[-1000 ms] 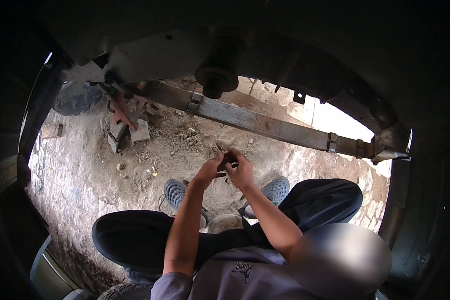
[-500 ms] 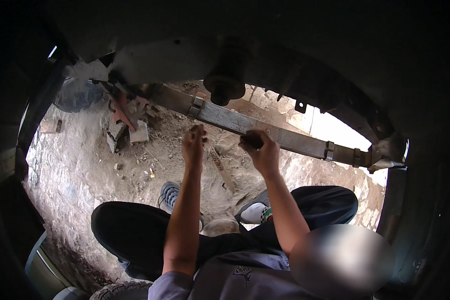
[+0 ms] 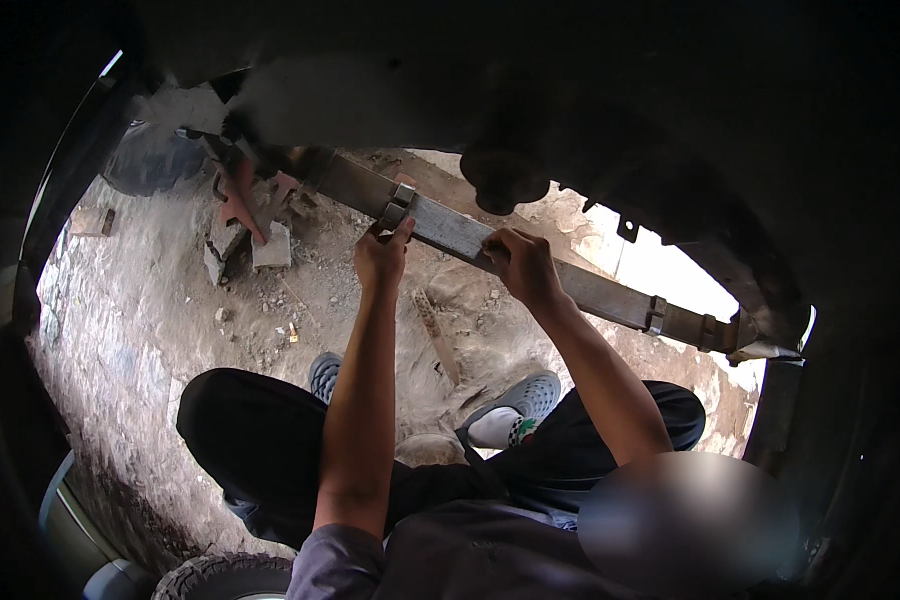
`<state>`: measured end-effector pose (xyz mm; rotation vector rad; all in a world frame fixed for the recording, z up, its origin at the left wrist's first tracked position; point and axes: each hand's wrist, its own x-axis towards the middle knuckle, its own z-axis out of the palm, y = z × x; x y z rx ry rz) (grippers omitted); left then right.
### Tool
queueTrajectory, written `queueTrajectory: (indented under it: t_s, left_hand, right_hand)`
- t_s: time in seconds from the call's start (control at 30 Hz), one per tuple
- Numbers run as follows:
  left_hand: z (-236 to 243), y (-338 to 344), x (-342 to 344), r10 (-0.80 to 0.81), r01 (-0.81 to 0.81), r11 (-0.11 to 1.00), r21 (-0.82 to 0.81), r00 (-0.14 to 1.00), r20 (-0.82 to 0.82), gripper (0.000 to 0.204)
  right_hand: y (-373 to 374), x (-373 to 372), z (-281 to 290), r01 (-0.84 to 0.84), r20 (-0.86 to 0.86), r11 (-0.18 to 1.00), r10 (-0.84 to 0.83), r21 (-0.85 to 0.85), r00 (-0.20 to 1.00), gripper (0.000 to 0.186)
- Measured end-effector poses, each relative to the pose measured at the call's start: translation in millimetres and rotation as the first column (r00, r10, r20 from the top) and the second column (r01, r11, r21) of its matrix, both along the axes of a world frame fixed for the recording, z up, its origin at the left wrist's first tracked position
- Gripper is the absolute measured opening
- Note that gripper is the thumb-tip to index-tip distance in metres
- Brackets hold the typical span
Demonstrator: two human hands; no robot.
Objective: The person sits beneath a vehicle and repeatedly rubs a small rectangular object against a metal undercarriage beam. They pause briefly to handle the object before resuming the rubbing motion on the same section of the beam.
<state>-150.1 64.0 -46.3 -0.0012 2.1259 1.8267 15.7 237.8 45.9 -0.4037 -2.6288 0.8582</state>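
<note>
A long metal leaf spring (image 3: 455, 229) runs slantwise under the vehicle, from upper left to lower right. A metal clamp (image 3: 397, 205) wraps around it left of the middle. My left hand (image 3: 380, 258) is closed at the spring's near edge, right by this clamp, with thumb and fingers up against the metal. Against the spring's middle, my right hand (image 3: 525, 268) is curled with its fingertips pressed together. Whatever those fingers may hold is hidden. A second clamp (image 3: 656, 314) sits farther right along the spring.
Dark vehicle bodywork surrounds the opening, and a rounded dark part (image 3: 505, 182) hangs beyond the spring. Reddish metal stands (image 3: 237, 200) and a broken block (image 3: 272, 246) lie at left. A flat strip (image 3: 437, 335) rests on the dirt floor. A tyre (image 3: 225, 578) shows at bottom.
My left hand has risen to the spring beside the left clamp. The right hand has moved up and slightly left onto the spring, its fingers curling in. The view has shifted a little.
</note>
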Motion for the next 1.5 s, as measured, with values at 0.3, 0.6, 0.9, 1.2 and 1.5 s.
queueTrajectory:
  t_s: [0.3,0.6,0.9,1.2,1.5]
  left_hand:
    - [28,-28,-37,-0.11,0.118,0.991,-0.057,0.987,0.119,0.071]
    - [21,-22,-43,-0.128,0.145,0.985,-0.088,0.976,0.177,0.066]
    - [35,-27,-39,-0.205,0.227,0.965,-0.129,0.966,0.159,0.05]
    - [12,-23,-49,-0.162,0.164,0.987,0.006,0.973,0.165,0.063]
    - [4,-26,-50,-0.178,0.184,0.96,-0.211,0.983,0.049,0.064]
  right_hand:
    - [15,5,1,-0.066,0.072,0.997,0.064,0.027,0.995,0.015]
    - [10,-28,7,-0.117,0.06,0.992,0.114,0.052,0.992,0.015]
    - [31,5,1,-0.17,0.12,0.985,0.168,0.007,0.978,0.013]
    - [11,-36,8,-0.176,0.081,0.984,0.178,-0.027,0.981,0.014]
    - [26,-12,11,-0.184,0.107,0.983,0.182,0.007,0.977,0.014]
